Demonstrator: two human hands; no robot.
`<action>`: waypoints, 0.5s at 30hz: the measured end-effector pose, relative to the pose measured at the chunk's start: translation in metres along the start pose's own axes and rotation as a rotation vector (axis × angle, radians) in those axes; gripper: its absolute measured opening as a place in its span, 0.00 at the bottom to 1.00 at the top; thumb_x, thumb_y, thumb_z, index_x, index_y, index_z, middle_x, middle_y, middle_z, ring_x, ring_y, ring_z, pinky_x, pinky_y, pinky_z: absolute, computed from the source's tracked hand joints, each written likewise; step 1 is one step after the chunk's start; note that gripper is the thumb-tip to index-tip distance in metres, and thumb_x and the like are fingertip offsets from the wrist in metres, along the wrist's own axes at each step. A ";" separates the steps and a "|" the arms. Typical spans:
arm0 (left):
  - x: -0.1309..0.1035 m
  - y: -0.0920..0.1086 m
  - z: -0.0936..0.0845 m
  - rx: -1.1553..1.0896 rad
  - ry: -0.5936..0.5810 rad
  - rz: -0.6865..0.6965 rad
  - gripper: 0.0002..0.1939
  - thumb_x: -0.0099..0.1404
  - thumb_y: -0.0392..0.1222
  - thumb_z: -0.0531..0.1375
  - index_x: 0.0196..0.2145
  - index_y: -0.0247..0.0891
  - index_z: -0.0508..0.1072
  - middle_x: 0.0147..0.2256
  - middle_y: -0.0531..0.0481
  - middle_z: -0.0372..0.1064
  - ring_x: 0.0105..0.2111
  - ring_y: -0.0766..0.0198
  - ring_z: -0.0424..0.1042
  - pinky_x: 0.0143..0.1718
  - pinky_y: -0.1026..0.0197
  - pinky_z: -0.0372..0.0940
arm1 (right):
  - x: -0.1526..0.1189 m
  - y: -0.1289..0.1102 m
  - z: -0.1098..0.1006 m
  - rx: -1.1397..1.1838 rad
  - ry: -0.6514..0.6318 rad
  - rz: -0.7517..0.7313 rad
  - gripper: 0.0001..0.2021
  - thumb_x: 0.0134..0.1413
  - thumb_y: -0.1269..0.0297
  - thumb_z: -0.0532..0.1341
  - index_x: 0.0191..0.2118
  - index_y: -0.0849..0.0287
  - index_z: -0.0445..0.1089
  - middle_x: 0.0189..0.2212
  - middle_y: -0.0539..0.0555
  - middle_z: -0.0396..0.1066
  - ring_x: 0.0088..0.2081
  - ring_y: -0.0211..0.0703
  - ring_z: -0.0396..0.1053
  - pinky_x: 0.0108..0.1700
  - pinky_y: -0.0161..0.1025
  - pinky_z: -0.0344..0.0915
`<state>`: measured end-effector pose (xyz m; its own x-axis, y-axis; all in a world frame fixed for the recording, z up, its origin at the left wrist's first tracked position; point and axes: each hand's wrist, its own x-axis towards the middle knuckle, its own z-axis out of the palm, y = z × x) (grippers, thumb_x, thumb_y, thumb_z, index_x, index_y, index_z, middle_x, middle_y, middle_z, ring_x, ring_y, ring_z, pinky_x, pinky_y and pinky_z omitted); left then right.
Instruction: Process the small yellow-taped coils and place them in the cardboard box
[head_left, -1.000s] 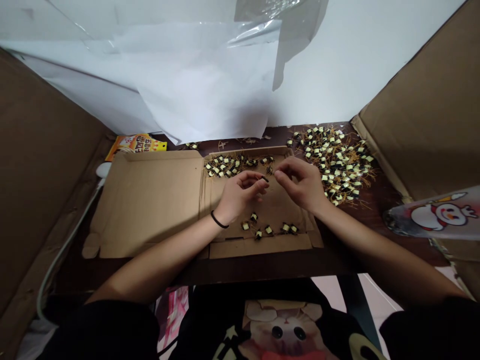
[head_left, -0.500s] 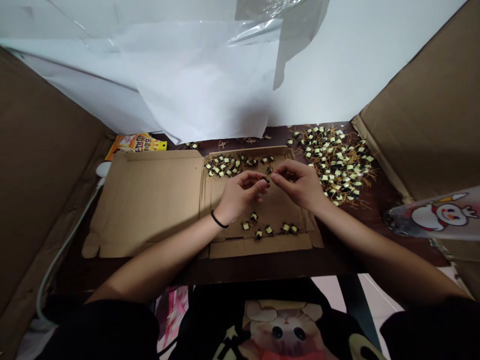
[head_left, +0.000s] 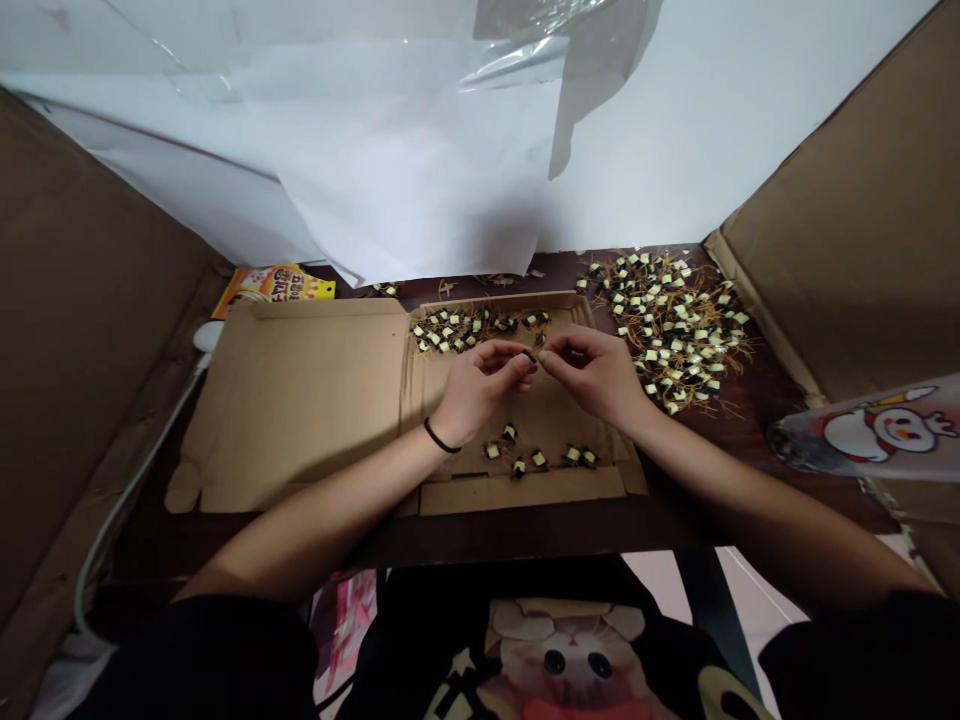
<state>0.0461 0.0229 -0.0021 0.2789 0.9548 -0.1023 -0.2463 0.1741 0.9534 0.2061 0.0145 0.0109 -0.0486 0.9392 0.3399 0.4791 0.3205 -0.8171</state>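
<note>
My left hand (head_left: 480, 388) pinches a small wire-leaded coil (head_left: 530, 356) between thumb and forefinger; its body looks dark, and the fingers cover much of it. Close against its right end, my right hand (head_left: 596, 375) has thumb and forefinger pressed together. Whatever thin part lies in that pinch is too small to make out. Both hands are above the right half of an opened flat cardboard box (head_left: 457, 492). Behind them in the box lies a cluster of black-and-yellow coils (head_left: 450, 328). Several loose coils (head_left: 538, 458) rest nearer the front edge.
A large heap of coils (head_left: 667, 320) with copper-coloured leads spreads on the dark table (head_left: 510, 535) to the right. A printed clear cup (head_left: 870, 430) lies at far right. Cardboard walls stand either side. On the left are a yellow-orange packet (head_left: 281, 284) and a white cable (head_left: 139, 490).
My right fingertips have come slightly left, closer to the coil in my left hand. The coils in the box and the heap lie as before.
</note>
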 end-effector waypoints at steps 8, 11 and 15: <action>0.000 -0.001 0.004 -0.018 0.070 0.010 0.18 0.50 0.47 0.69 0.32 0.32 0.70 0.24 0.51 0.73 0.23 0.70 0.72 0.28 0.65 0.70 | -0.002 -0.002 -0.001 -0.148 0.034 -0.306 0.07 0.53 0.69 0.59 0.25 0.58 0.69 0.23 0.49 0.67 0.22 0.33 0.59 0.25 0.33 0.55; -0.001 -0.001 0.005 0.026 0.083 0.023 0.16 0.51 0.46 0.68 0.31 0.32 0.69 0.24 0.52 0.73 0.22 0.70 0.71 0.28 0.64 0.70 | -0.004 -0.001 -0.001 -0.213 0.016 -0.377 0.08 0.55 0.67 0.58 0.27 0.58 0.70 0.24 0.49 0.68 0.22 0.33 0.59 0.25 0.33 0.56; -0.003 0.001 0.006 0.116 0.081 0.052 0.13 0.54 0.44 0.66 0.30 0.33 0.69 0.24 0.52 0.72 0.22 0.69 0.72 0.28 0.64 0.69 | -0.005 -0.001 -0.001 -0.227 0.013 -0.432 0.08 0.56 0.68 0.57 0.27 0.58 0.70 0.23 0.50 0.67 0.22 0.33 0.59 0.25 0.33 0.56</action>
<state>0.0509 0.0191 0.0006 0.1912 0.9790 -0.0705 -0.1485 0.0999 0.9839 0.2070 0.0097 0.0110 -0.2743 0.7243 0.6326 0.5967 0.6440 -0.4787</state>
